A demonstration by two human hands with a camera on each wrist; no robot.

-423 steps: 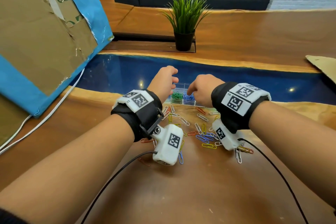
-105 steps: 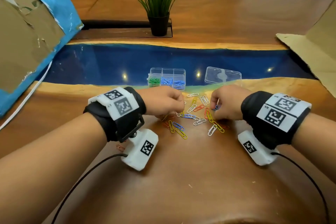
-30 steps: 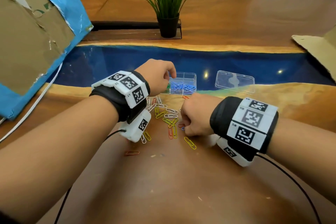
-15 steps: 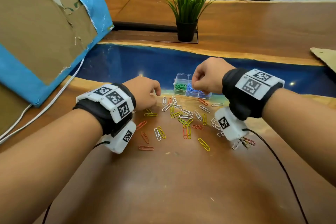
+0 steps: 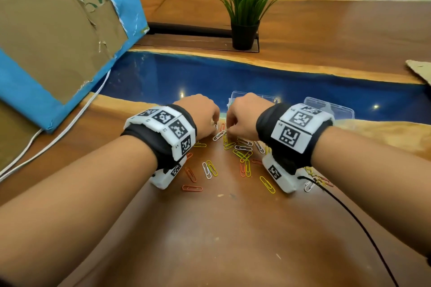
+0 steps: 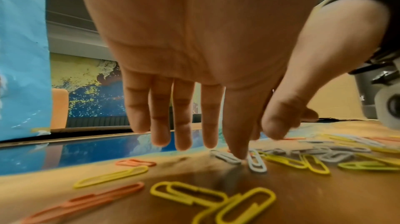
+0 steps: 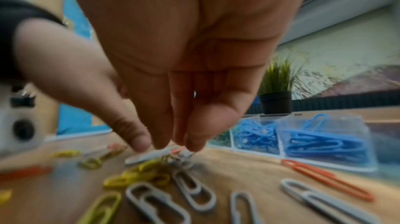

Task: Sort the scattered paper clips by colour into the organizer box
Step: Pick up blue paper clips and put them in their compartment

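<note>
Organizer box (image 7: 324, 166) clear, on blue strip of table (image 5: 233, 228), just beyond both hands. Two compartments hold blue clips (image 7: 320, 143); next one leftward holds green, blurred. Separate clear lid (image 5: 331, 109) right of box.

Scattered paper clips (image 5: 242, 154), yellow, white, orange, lie flat on wood, long axes pointing every way.

Left hand (image 5: 200, 116) fingers straight, downward, index tip touching white clip (image 6: 225, 156).

Right hand (image 5: 245, 116) fingertips bunched over pile; whether pinching clip, cannot tell, blurred.
</note>
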